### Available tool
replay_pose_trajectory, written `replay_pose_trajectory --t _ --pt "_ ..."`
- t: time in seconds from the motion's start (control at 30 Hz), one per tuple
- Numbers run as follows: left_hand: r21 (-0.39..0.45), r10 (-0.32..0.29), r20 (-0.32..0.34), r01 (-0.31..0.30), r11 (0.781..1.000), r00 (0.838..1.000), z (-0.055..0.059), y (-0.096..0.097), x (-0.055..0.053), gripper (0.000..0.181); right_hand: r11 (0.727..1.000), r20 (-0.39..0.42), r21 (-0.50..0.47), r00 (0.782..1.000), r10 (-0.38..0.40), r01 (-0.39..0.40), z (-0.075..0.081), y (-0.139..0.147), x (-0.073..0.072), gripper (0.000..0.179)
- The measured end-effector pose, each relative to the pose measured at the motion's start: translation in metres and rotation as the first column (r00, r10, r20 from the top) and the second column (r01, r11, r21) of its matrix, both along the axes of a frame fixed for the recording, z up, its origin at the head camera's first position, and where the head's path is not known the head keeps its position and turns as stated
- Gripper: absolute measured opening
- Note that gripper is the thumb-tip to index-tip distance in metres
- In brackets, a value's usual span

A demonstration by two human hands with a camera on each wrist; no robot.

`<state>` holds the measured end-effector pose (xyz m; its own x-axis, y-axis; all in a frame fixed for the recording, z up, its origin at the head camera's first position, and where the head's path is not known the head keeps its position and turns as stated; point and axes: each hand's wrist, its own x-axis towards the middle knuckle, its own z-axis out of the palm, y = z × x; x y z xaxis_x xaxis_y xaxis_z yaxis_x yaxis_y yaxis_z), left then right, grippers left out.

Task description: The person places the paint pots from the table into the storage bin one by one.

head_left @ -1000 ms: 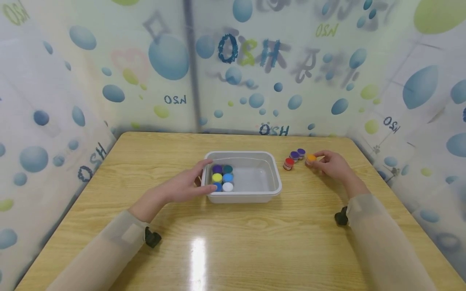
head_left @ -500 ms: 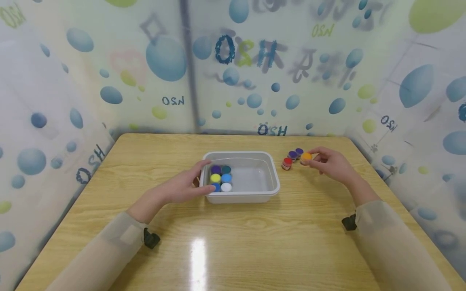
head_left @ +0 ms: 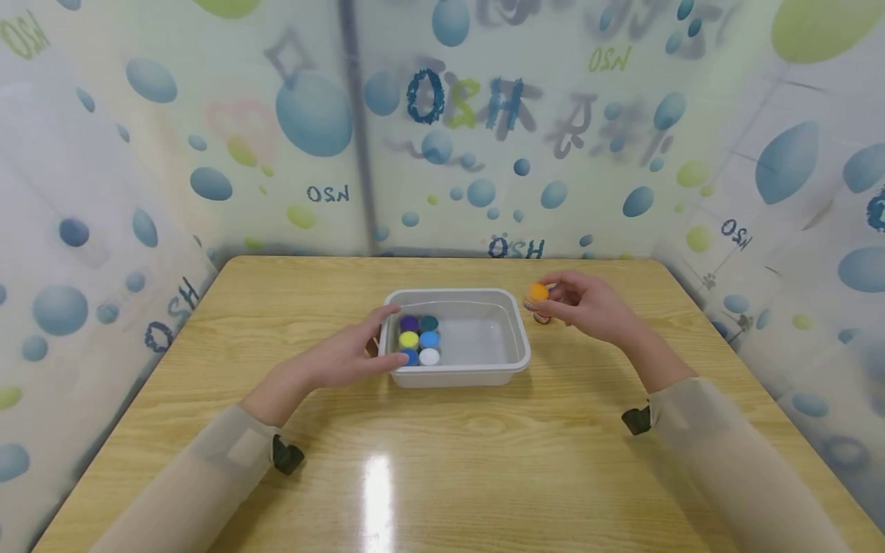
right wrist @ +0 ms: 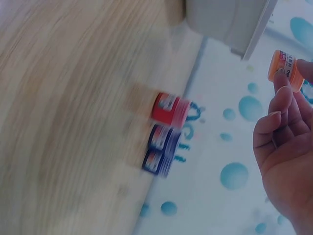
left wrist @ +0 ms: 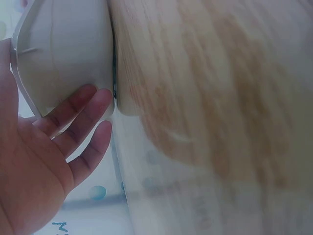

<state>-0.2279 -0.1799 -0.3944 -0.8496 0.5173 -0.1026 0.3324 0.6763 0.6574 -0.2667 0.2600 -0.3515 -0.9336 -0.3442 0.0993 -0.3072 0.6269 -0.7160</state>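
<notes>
My right hand point(head_left: 588, 306) pinches a small paint jar with an orange lid point(head_left: 538, 292) between thumb and fingertips. In the right wrist view the orange jar point(right wrist: 286, 68) is up off the table. Below and beside it stand a red paint jar point(right wrist: 170, 109) and two dark purple-blue ones point(right wrist: 164, 139), partly hidden behind the hand in the head view. My left hand point(head_left: 346, 355) grips the left end of a white plastic tub point(head_left: 477, 379), thumb over the rim and fingers against the outer wall. Several paint jars, among them a yellow-lidded jar point(head_left: 409, 340), stand in rows at the tub's left side.
The wooden table point(head_left: 484, 461) carries the tub near its middle. A patterned curtain point(head_left: 442, 153) with printed drops and letters closes off the back and both sides.
My right hand has lifted the orange paint jar and carried it left toward the tub, over the red and purple jars. The left hand keeps its place on the tub.
</notes>
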Motion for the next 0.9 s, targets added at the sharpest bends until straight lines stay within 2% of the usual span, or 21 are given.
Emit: replay_pose_trajectory --t 0.37,0.63,0.9 --pt "0.0 -0.012 -0.014 0.012 1.0 1.0 -0.001 -0.001 -0.002 0.097 0.992 -0.036 -0.023 0.992 0.122 -0.123 -0.001 -0.054 -0.002 0.036" --pt "-0.001 -0.012 -0.009 0.012 1.0 1.0 -0.001 0.0 -0.002 0.097 0.984 -0.052 -0.04 0.984 0.17 -0.172 -0.008 -0.084 -0.011 0.035" --pt "0.003 -0.013 -0.001 0.013 1.0 1.0 0.0 0.0 -0.001 0.097 0.98 -0.014 -0.029 0.981 0.195 -0.195 -0.018 -0.106 -0.021 0.035"
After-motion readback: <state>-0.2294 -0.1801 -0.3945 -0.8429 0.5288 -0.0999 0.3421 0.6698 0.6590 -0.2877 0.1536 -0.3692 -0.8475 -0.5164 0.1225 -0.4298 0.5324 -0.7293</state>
